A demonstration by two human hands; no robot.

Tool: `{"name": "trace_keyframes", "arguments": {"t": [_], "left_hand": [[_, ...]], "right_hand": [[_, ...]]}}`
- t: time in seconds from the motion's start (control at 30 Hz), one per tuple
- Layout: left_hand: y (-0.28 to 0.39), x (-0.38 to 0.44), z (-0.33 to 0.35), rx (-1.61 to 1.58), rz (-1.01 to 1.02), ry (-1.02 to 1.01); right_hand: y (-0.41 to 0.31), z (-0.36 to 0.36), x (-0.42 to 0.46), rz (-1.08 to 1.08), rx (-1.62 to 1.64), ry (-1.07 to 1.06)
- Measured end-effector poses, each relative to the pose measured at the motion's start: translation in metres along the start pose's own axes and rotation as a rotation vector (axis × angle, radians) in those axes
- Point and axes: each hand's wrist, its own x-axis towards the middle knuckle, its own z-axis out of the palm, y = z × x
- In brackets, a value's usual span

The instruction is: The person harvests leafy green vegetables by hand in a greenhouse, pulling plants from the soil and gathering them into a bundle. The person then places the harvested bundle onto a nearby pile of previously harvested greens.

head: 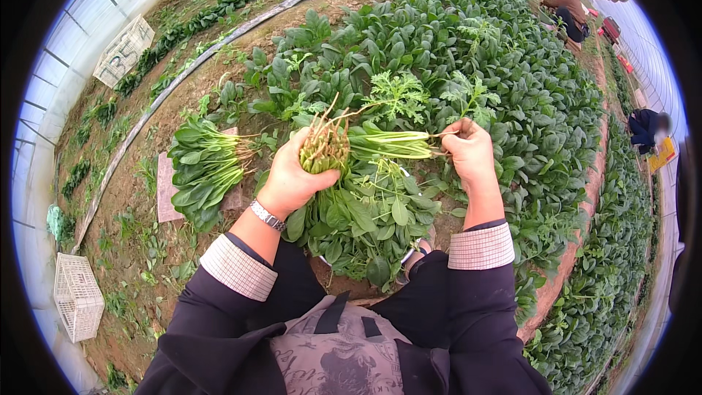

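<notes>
My left hand [299, 173], with a metal watch at the wrist, grips a thick bunch of spinach [324, 153] with its pinkish roots upward and leaves hanging down. Between the fingertips of my right hand [469, 145] are the thin root ends of a few spinach plants [397, 141], whose pale stems stretch left to the bunch. Below both hands, loose green leaves [378, 219] heap over a container whose pale rim [407, 255] shows only in part. To the left, a pile of spinach [205, 167] lies with roots facing right on a flat pinkish sheet [166, 192].
Dense spinach [493, 66] grows ahead and to the right, with taller feathery-leaved weeds [399, 96]. A grey strip [205, 55] curves across the soil at left. White plastic crates [125, 50] stand near the greenhouse film. Two people [570, 8] crouch farther off at right.
</notes>
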Motion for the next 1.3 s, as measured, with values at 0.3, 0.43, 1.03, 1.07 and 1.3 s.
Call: {"name": "trace_keyframes", "arguments": {"t": [0.3, 0.43, 1.03, 1.07, 1.3], "left_hand": [[0.007, -0.004, -0.057, -0.752, -0.193, -0.102], [-0.004, -0.009, -0.064, -0.855, -0.173, -0.096], [-0.002, 0.006, 0.031, -0.241, -0.323, -0.244], [-0.002, 0.005, 0.039, -0.227, -0.332, -0.284], [-0.003, 0.009, 0.037, -0.342, -0.213, -0.27]], "right_hand": [[-0.014, -0.015, -0.004, 0.07, 0.118, 0.092], [-0.013, -0.002, -0.01, -0.12, 0.031, 0.057], [-0.029, 0.06, -0.044, -0.18, 0.839, -0.081], [-0.027, 0.056, -0.042, -0.093, 0.883, -0.075], [-0.03, 0.004, -0.017, -0.613, -0.038, 0.215]]}}
